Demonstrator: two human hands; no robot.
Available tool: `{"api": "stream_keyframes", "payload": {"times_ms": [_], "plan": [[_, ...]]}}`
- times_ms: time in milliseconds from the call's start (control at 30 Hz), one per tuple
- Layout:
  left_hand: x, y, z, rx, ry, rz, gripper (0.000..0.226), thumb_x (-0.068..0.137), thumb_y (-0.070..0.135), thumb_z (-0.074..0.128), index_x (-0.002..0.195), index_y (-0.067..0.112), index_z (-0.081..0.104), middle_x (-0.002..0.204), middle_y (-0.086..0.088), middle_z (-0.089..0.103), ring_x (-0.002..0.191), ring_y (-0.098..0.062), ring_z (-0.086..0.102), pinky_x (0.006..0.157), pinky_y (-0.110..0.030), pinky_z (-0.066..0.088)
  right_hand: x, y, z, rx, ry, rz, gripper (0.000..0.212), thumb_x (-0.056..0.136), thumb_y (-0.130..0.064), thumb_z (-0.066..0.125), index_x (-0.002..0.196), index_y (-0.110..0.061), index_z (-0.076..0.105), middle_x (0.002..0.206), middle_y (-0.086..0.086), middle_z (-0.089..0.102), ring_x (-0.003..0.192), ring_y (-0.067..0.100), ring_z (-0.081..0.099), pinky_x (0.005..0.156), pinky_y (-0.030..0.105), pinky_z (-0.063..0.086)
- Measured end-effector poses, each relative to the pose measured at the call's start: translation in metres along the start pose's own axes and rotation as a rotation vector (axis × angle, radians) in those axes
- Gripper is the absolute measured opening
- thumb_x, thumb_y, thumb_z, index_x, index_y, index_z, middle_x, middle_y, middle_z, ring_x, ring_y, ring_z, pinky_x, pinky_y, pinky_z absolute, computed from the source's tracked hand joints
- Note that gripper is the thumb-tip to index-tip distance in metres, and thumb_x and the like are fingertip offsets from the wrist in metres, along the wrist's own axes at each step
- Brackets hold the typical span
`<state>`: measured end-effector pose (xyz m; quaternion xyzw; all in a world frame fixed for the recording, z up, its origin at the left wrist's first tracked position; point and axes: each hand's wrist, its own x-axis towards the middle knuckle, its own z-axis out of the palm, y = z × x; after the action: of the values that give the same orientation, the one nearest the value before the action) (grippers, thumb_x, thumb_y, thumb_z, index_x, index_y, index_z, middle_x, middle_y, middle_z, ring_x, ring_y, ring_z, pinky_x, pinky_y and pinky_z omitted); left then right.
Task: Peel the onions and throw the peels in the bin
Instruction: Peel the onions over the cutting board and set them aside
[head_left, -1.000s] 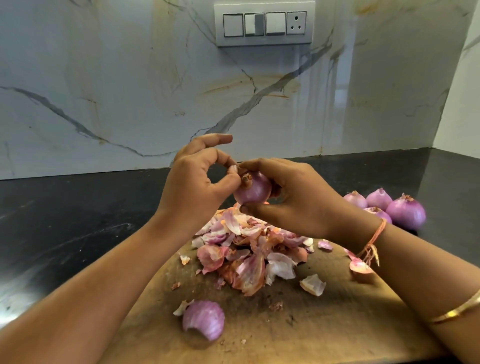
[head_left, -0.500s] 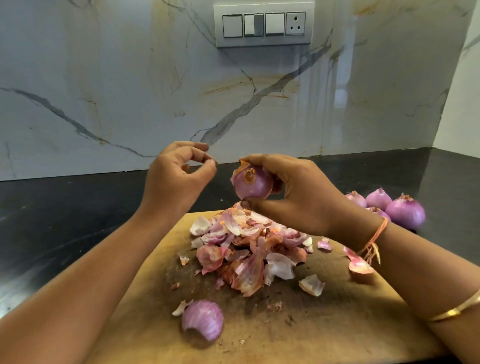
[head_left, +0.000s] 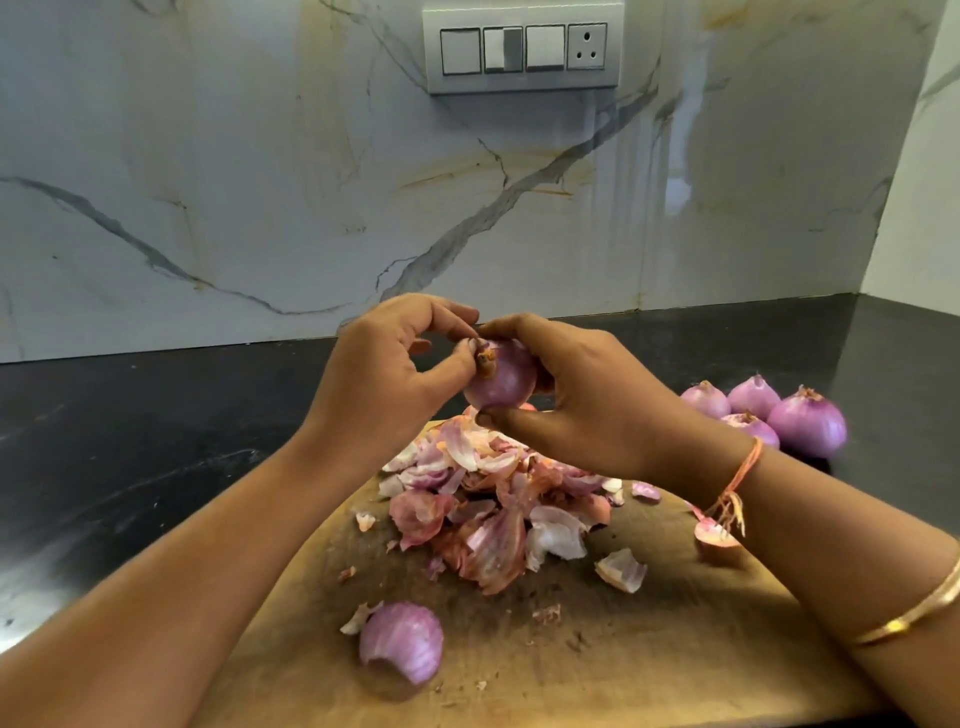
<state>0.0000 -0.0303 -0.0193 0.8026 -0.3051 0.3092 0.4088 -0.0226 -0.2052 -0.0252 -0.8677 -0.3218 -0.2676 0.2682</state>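
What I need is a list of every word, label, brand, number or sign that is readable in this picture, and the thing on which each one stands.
There are none to read.
The switch panel has plain switches and a socket, with no letters or numbers.
The onions, the peels and the cutting board bear no print.

Glossy marble wall (head_left: 260, 182), worn wooden board (head_left: 649, 649) (scuffed)
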Motion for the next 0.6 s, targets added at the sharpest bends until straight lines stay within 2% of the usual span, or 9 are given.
{"api": "stream_keyframes", "payload": {"times_ms": [67, 133, 300, 400, 467, 600], "plan": [[-0.0008, -0.0004, 0.0031, -0.021, 0.010, -0.016, 0.009, 0.085, 0.014, 0.064, 0.083, 0.022, 0.063, 0.101, 0.009, 0.068, 0.082, -0.001, 0.066, 0.071, -0.013, 0.052, 0.0001, 0.0002, -0.0001, 0.002, 0.012, -0.003, 0.050, 0.081, -0.032, 0.074, 0.124, -0.017, 0.053, 0.103, -0.011, 0.060, 0.091, 0.006, 0.055, 0.078, 0.024, 0.048], [-0.0016, 0.0005, 0.0046, -0.041, 0.028, -0.030, 0.019, 0.088, 0.007, 0.062, 0.082, 0.025, 0.060, 0.099, 0.006, 0.069, 0.078, -0.001, 0.067, 0.068, -0.010, 0.050, 0.0003, 0.0005, -0.0002, 0.009, 0.027, -0.009, 0.049, 0.081, -0.032, 0.075, 0.122, -0.017, 0.054, 0.101, -0.011, 0.061, 0.088, 0.005, 0.055, 0.076, 0.022, 0.048], [0.0004, 0.0011, 0.0014, -0.116, 0.128, -0.112, 0.021, 0.089, 0.014, 0.064, 0.079, 0.031, 0.057, 0.085, 0.012, 0.068, 0.073, -0.001, 0.068, 0.065, -0.016, 0.055, 0.0005, -0.0012, 0.0004, 0.040, 0.047, -0.031, 0.052, 0.079, -0.030, 0.078, 0.122, -0.014, 0.053, 0.106, -0.005, 0.064, 0.091, 0.007, 0.056, 0.078, 0.017, 0.049], [0.0008, 0.0012, 0.0010, -0.154, 0.142, -0.168, 0.017, 0.088, 0.015, 0.064, 0.079, 0.028, 0.058, 0.087, 0.012, 0.067, 0.076, -0.002, 0.068, 0.067, -0.019, 0.056, 0.0004, -0.0005, 0.0001, 0.054, 0.045, -0.021, 0.055, 0.077, -0.029, 0.079, 0.123, -0.014, 0.052, 0.109, -0.004, 0.064, 0.091, 0.006, 0.057, 0.079, 0.014, 0.049], [0.0008, 0.0000, 0.0014, -0.181, 0.146, -0.224, 0.013, 0.088, 0.015, 0.064, 0.080, 0.024, 0.059, 0.088, 0.008, 0.068, 0.077, -0.006, 0.069, 0.067, -0.022, 0.058, 0.0003, 0.0001, 0.0004, 0.069, 0.038, -0.009, 0.055, 0.077, -0.028, 0.079, 0.122, -0.013, 0.052, 0.109, -0.006, 0.062, 0.090, 0.004, 0.058, 0.078, 0.009, 0.048], [0.0018, -0.0080, 0.0003, -0.359, 0.176, -0.421, 0.010, 0.093, 0.007, 0.056, 0.085, 0.014, 0.057, 0.088, -0.007, 0.067, 0.071, -0.012, 0.071, 0.062, -0.024, 0.058, 0.0004, 0.0005, -0.0009, 0.164, 0.056, 0.029, 0.053, 0.076, -0.023, 0.080, 0.117, -0.011, 0.049, 0.099, -0.014, 0.059, 0.092, 0.002, 0.058, 0.080, 0.011, 0.050]]}}
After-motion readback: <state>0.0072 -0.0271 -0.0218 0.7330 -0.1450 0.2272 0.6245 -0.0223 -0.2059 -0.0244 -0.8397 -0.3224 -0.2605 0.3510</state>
